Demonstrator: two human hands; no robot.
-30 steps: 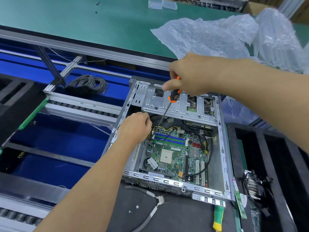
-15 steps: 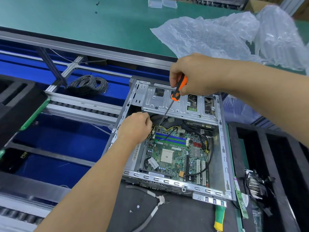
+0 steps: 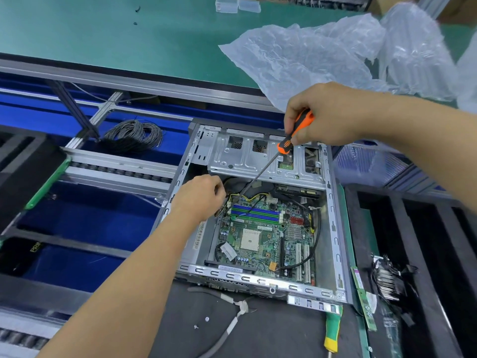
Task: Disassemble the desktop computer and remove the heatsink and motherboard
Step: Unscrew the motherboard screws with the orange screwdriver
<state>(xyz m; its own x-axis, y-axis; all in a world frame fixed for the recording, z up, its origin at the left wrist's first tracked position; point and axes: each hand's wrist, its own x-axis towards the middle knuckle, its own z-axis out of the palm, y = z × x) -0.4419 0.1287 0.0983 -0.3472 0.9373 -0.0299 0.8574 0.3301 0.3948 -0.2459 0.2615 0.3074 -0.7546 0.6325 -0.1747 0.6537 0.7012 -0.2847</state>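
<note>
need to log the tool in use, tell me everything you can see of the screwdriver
The screwdriver has an orange handle with black grip inserts and a long, thin, dark metal shaft. The right hand grips the top of the handle. It slants down and to the left, over the silver drive cage, its tip reaching the far left corner of the motherboard, close beside the left hand. The tip itself is too small to make out.

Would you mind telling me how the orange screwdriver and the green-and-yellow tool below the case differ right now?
The orange screwdriver is gripped by the right hand; the green-and-yellow tool lies untouched on the dark mat. The screwdriver slants down into the case, its whole shaft showing, while the green-and-yellow tool's upper end is hidden under the case's corner. Both have bright two-colour handles.
</note>
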